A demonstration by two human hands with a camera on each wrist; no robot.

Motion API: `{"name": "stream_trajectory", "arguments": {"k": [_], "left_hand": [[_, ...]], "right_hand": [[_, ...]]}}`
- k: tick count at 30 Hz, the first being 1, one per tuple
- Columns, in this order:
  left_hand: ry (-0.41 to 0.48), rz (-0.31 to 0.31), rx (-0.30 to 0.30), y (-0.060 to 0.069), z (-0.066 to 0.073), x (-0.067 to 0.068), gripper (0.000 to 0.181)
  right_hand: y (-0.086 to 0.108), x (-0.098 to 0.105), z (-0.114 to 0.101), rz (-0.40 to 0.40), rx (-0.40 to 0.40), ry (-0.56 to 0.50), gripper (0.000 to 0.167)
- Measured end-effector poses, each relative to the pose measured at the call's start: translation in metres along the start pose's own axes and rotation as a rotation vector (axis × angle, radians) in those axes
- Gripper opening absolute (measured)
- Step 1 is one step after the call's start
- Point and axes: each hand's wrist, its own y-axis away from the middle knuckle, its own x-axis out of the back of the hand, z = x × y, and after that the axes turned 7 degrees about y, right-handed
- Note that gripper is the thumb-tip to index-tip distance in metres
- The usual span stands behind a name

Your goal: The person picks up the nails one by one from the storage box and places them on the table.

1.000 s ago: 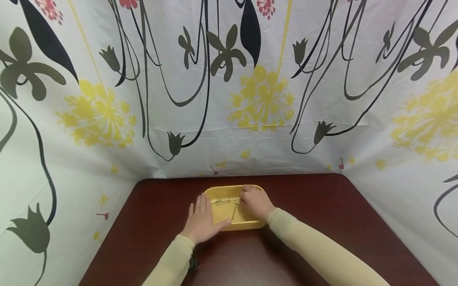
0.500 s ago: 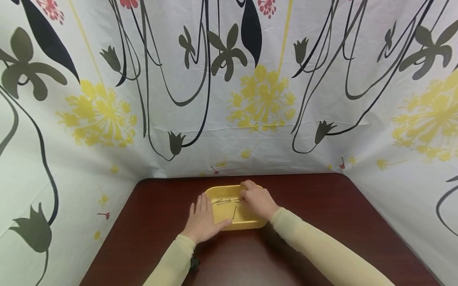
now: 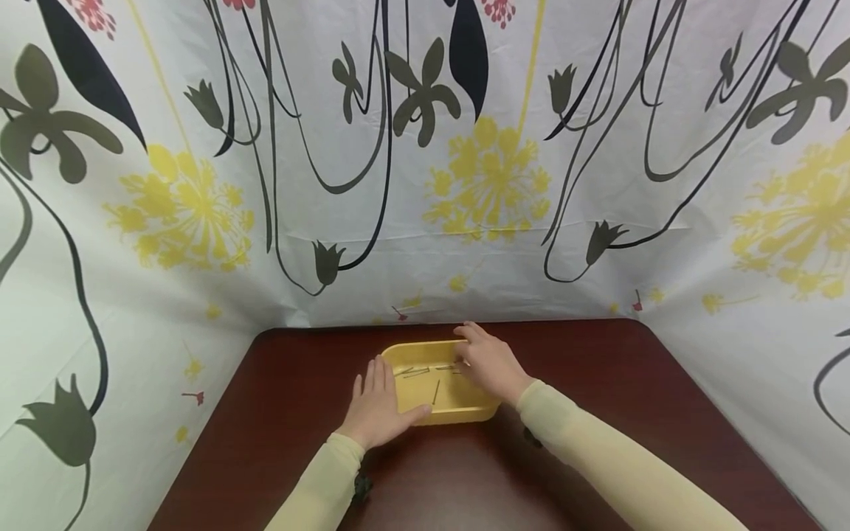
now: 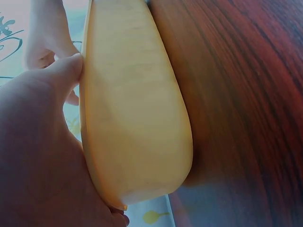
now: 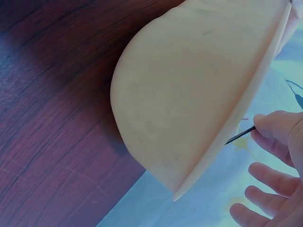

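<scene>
A shallow yellow tray (image 3: 465, 416) stands on the table, with several thin metal nails (image 3: 435, 392) lying loose inside. My left hand (image 3: 373, 409) rests on the tray's left end, fingers straight along the side and thumb over the near rim; in the left wrist view that thumb (image 4: 71, 68) touches the rim. Above the tray's right end, my right hand (image 3: 493, 366) pinches one dark, pointed nail (image 5: 240, 135) between thumb and index finger, as the right wrist view shows. Its other fingers are spread apart. The held nail is too small to make out in the head view.
The dark red-brown wooden table (image 3: 319, 383) has rounded far corners. A white cloth with printed flowers (image 3: 491, 184) hangs behind it and along both sides. A small dark object (image 3: 361, 487) shows under the left wrist, another (image 3: 531, 437) under the right.
My right hand has moved right and slightly up from the tray's inside, and its fingers have spread more. My left hand has stayed on the tray's left end.
</scene>
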Motion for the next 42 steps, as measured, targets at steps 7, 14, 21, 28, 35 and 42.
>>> {"name": "stream_trajectory", "arguments": {"k": [7,14,21,28,35,42], "left_hand": [[0.005,0.000,0.011,-0.002,-0.002,0.000,0.124],[0.008,-0.012,0.013,0.001,-0.002,-0.003,0.124],[0.013,0.006,-0.005,0.000,-0.002,0.002,0.126],[0.009,0.015,-0.016,-0.002,0.001,0.007,0.125],[-0.009,0.021,-0.022,-0.003,-0.003,0.004,0.125],[-0.014,0.011,-0.020,-0.002,-0.005,-0.001,0.127]], "right_hand": [[0.002,0.002,0.004,-0.019,0.022,0.041,0.009],[0.005,0.010,0.008,-0.015,0.008,0.029,0.012],[0.001,0.022,0.016,-0.028,0.005,0.062,0.013],[-0.002,0.036,0.028,0.001,0.017,0.076,0.015],[0.004,0.044,0.042,-0.014,-0.011,0.061,0.011],[0.018,0.047,0.055,-0.024,-0.038,0.074,0.014]]}}
